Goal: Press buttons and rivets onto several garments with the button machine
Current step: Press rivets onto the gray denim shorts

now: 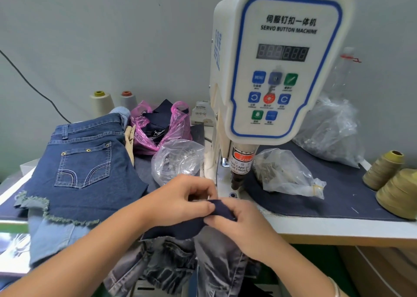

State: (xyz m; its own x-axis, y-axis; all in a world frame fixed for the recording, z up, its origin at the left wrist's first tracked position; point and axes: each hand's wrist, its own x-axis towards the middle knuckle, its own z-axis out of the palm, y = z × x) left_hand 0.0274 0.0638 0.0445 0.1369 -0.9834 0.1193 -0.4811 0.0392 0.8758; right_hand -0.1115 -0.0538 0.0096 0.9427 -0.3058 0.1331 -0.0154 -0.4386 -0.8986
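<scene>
The white servo button machine (pixel 279 71) stands at centre right, its dark press head (pixel 238 179) hanging just above the small die (pixel 232 194) in its base. In front of the die, my left hand (pixel 182 197) and my right hand (pixel 243 222) both pinch a folded piece of dark navy cloth (pixel 180 225). The cloth's edge sits just short of the die. Below my hands, grey washed denim garments (pixel 171 265) hang off the table edge. Finished dark blue denim shorts (pixel 88 161) with brass rivets on the pocket lie at the left.
A clear bag of silver buttons (pixel 178 159) lies left of the machine; another clear bag of metal parts (pixel 286 175) lies to its right. A pink bag of dark cloth (pixel 158 125) sits behind. Olive thread cones (pixel 397 184) stand at far right, pale cones (pixel 101 102) at back.
</scene>
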